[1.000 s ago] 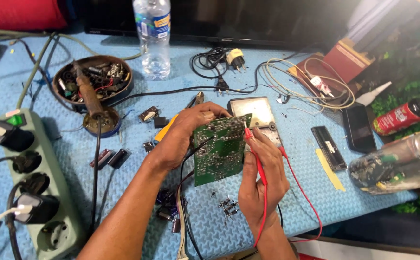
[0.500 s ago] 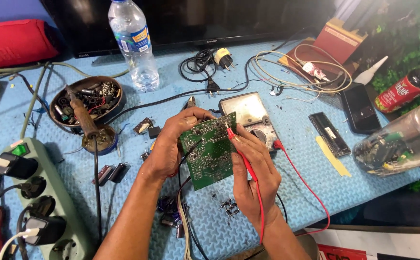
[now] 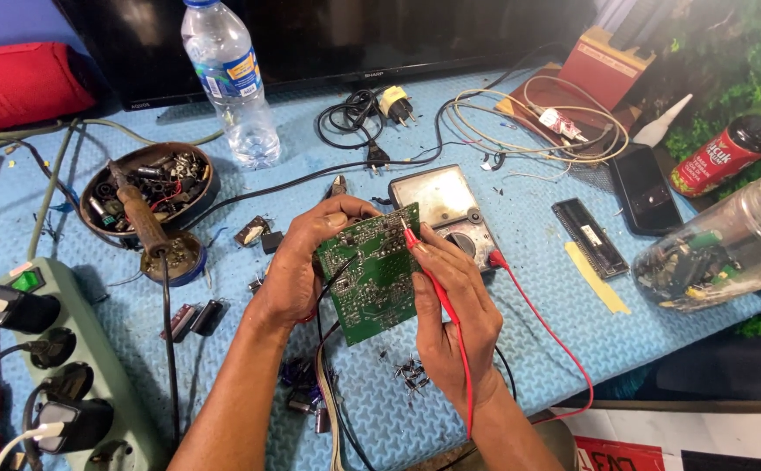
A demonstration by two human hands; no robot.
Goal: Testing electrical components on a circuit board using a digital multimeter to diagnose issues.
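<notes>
Head view, looking down on a blue table mat (image 3: 520, 288) strewn with parts. Along the far edge, a dark flat screen (image 3: 354, 35) lying behind a clear water bottle (image 3: 228, 83). At lower left, a pale green power strip (image 3: 66, 366) with black plugs seated in it. At right, a clear jar (image 3: 729, 249) on its side, stuffed with small components. Left of centre, a round brown dish (image 3: 149, 187) of scrap bits, with a soldering iron (image 3: 145, 222) propped across it. Behind the hands, a grey meter (image 3: 446, 205) lying flat, partly hidden.

At centre, a green circuit board (image 3: 371, 275) held tilted above the mat, solder side up — gripped at its left edge by the left hand (image 3: 297, 270), thumb curled over the top. Right hand (image 3: 450, 305) closed around a red probe (image 3: 415, 249), pen-style, tip touching the board's upper right area. Red lead (image 3: 537, 323) trailing from the meter across the mat. Below the board, loose small parts (image 3: 411, 371) scattered on the mat.
</notes>
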